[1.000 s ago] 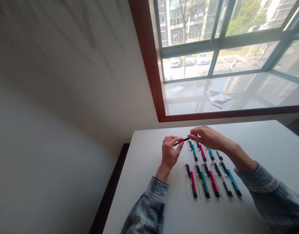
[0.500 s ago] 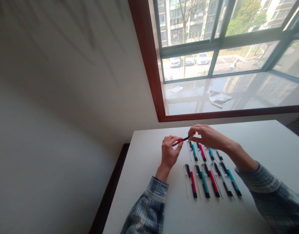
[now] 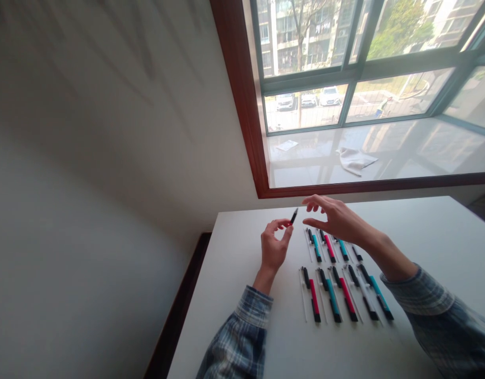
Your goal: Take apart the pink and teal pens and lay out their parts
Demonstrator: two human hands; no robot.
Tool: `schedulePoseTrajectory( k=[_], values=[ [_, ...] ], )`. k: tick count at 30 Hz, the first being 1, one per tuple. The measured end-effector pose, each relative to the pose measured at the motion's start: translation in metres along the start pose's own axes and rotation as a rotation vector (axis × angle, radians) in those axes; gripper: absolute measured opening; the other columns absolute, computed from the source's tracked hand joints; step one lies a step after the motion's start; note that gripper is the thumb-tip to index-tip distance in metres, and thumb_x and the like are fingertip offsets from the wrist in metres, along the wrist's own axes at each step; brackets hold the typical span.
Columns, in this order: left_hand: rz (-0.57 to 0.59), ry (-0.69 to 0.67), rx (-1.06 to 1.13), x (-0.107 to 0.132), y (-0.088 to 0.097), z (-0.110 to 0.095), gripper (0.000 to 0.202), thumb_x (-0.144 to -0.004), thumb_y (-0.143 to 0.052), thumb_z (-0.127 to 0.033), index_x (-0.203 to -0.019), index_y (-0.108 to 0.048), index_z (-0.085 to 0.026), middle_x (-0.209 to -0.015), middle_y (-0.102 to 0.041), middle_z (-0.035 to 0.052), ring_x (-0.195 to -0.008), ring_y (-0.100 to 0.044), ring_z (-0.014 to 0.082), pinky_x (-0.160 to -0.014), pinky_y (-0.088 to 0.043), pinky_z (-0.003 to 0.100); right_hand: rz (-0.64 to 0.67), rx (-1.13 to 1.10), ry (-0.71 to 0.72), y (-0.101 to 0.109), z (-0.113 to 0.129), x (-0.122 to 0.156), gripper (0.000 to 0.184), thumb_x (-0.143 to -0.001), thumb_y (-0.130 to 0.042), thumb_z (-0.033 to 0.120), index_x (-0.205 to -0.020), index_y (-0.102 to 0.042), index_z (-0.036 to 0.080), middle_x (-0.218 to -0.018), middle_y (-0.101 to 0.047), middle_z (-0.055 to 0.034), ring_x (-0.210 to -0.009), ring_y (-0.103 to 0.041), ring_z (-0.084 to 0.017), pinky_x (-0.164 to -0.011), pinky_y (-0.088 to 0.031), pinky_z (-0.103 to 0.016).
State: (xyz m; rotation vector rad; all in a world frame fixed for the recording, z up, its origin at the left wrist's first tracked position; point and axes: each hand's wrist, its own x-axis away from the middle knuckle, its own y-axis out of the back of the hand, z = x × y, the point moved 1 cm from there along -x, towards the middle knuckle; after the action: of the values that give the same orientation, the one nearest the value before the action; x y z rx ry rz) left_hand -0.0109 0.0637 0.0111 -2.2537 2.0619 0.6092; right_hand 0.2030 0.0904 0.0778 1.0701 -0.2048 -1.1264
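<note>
Between thumb and fingers, my left hand (image 3: 274, 246) pinches a pen (image 3: 293, 216) with a black front end and a bit of red. Its tip points up and away, and most of its barrel is hidden by the hand. To the right, my right hand (image 3: 329, 215) is apart from the pen, thumb and fingers spread with nothing between them. Below the hands, pen parts lie in two rows: a far row with a red barrel (image 3: 329, 248) and blue ones, and a near row with a blue barrel (image 3: 333, 300), red ones, a clear one, black grips and thin refills.
The parts lie on a white table (image 3: 226, 316) against the wall. Behind it, a window sill (image 3: 313, 166) with a dark red frame (image 3: 261, 184) holds a crumpled white cloth (image 3: 356, 160) and a piece of paper (image 3: 287, 145).
My right hand has let go of the pen's front end and moved slightly up from it. In my left hand, the pen has turned from slanting right to pointing steeply up.
</note>
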Motion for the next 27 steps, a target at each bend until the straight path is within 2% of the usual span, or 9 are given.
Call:
schedulePoseTrajectory(
  k=[2, 5, 8, 12, 16, 19, 23, 27],
  values=[
    [-0.057, 0.147, 0.267, -0.004, 0.001, 0.004, 0.019, -0.089, -0.073, -0.032, -0.102, -0.073, -0.019, -0.097, -0.075, 0.0053, -0.088, -0.066, 0.0188, -0.086, -0.053, 0.034, -0.010, -0.004, 0.015, 0.000, 0.002, 0.000, 0.059, -0.091, -0.068, 0.059, -0.135, -0.057, 0.021, -0.111, -0.073, -0.0128, -0.094, -0.069, -0.028, -0.075, -0.059, -0.042],
    [-0.080, 0.329, 0.622, -0.009, 0.003, 0.006, 0.026, -0.084, -0.078, -0.035, -0.101, -0.073, -0.016, -0.091, -0.071, 0.0035, -0.083, -0.065, 0.0146, -0.084, -0.053, 0.030, 0.112, -0.034, 0.052, -0.003, 0.010, -0.001, 0.065, -0.088, -0.074, 0.051, -0.145, -0.051, 0.027, -0.114, -0.073, -0.0099, -0.093, -0.070, -0.027, -0.074, -0.060, -0.041],
    [-0.045, 0.438, 0.792, -0.012, 0.005, 0.000, 0.029, -0.079, -0.084, -0.033, -0.099, -0.073, -0.015, -0.086, -0.069, 0.0016, -0.077, -0.063, 0.0122, -0.079, -0.052, 0.027, 0.251, -0.050, 0.078, -0.008, 0.022, -0.003, 0.068, -0.089, -0.076, 0.039, -0.150, -0.046, 0.036, -0.117, -0.073, -0.0054, -0.090, -0.070, -0.024, -0.075, -0.058, -0.038],
    [0.001, 0.460, 0.874, -0.014, 0.007, -0.008, 0.030, -0.076, -0.087, -0.031, -0.096, -0.072, -0.015, -0.088, -0.068, 0.0017, -0.077, -0.064, 0.0128, -0.078, -0.053, 0.028, 0.346, -0.037, 0.100, -0.011, 0.036, -0.006, 0.062, -0.090, -0.075, 0.031, -0.146, -0.052, 0.039, -0.117, -0.073, -0.0022, -0.086, -0.070, -0.021, -0.075, -0.055, -0.035],
    [0.043, 0.467, 0.906, -0.015, 0.007, -0.011, 0.029, -0.078, -0.086, -0.031, -0.095, -0.071, -0.013, -0.085, -0.067, 0.0016, -0.075, -0.062, 0.0112, -0.075, -0.053, 0.026, 0.361, -0.052, 0.134, -0.011, 0.044, -0.008, 0.041, -0.095, -0.068, 0.027, -0.134, -0.064, 0.037, -0.117, -0.074, -0.0020, -0.089, -0.069, -0.020, -0.077, -0.052, -0.034],
    [0.083, 0.484, 0.895, -0.014, 0.007, -0.012, 0.032, -0.078, -0.087, -0.032, -0.098, -0.072, -0.012, -0.085, -0.069, 0.0030, -0.074, -0.063, 0.0118, -0.073, -0.052, 0.025, 0.364, -0.075, 0.165, -0.011, 0.045, -0.009, 0.028, -0.097, -0.066, 0.029, -0.125, -0.071, 0.032, -0.108, -0.075, -0.0036, -0.097, -0.068, -0.023, -0.082, -0.052, -0.035],
    [0.098, 0.498, 0.881, -0.014, 0.008, -0.014, 0.034, -0.076, -0.088, -0.033, -0.098, -0.073, -0.012, -0.083, -0.069, 0.0025, -0.072, -0.062, 0.0110, -0.072, -0.052, 0.024, 0.360, -0.107, 0.173, -0.011, 0.044, -0.010, 0.023, -0.097, -0.068, 0.033, -0.119, -0.074, 0.030, -0.104, -0.076, -0.0053, -0.101, -0.067, -0.024, -0.084, -0.052, -0.036],
    [0.120, 0.490, 0.866, -0.015, 0.009, -0.015, 0.032, -0.077, -0.087, -0.033, -0.097, -0.073, -0.012, -0.081, -0.068, 0.0015, -0.070, -0.061, 0.0102, -0.073, -0.052, 0.024, 0.357, -0.160, 0.180, -0.011, 0.045, -0.010, 0.023, -0.100, -0.064, 0.034, -0.121, -0.074, 0.030, -0.108, -0.076, -0.0057, -0.104, -0.067, -0.023, -0.087, -0.052, -0.036]
  ],
)
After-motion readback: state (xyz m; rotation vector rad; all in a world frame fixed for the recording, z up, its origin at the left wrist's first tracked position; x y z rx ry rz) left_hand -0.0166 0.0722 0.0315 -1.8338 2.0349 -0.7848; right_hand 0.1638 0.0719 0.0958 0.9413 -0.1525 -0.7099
